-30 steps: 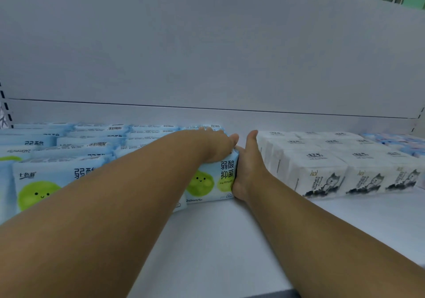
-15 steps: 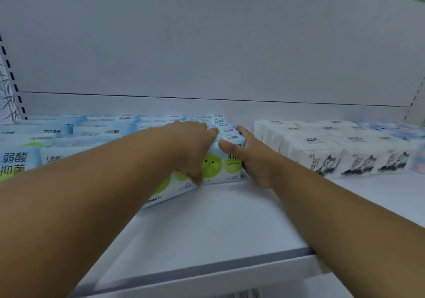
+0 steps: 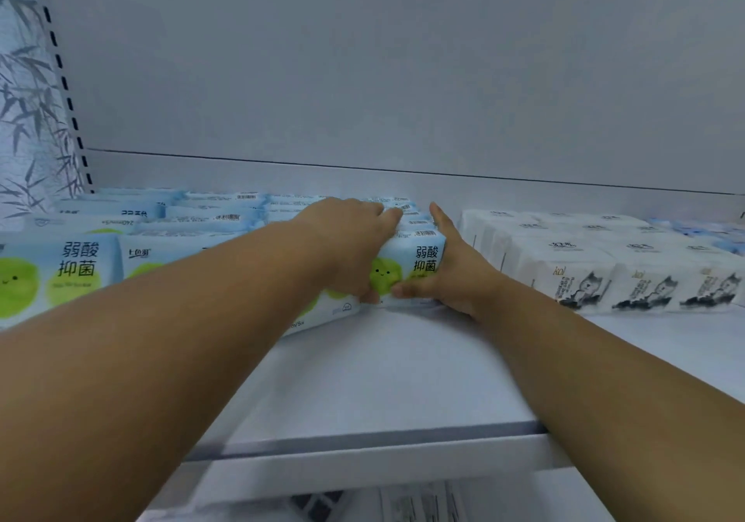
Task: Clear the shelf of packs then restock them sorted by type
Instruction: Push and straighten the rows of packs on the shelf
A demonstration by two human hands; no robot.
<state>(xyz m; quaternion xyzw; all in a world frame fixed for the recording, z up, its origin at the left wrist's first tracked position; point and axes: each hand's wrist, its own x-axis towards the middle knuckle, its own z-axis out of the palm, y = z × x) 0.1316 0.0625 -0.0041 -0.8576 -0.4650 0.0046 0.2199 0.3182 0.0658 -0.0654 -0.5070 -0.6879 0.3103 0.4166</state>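
We clamp a row of blue packs [image 3: 411, 267] between left hand [image 3: 346, 247] and right hand [image 3: 447, 271]. Left of it, blue packs; right, white packs [image 3: 596, 275]. Sorting looks nearly complete.

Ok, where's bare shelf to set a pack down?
Bare shelf runs from its front lip back to the blue packs and white cat-print packs, between the forearms. The back is crowded; both rows nearly meet where the left hand and right hand grip one blue pack.
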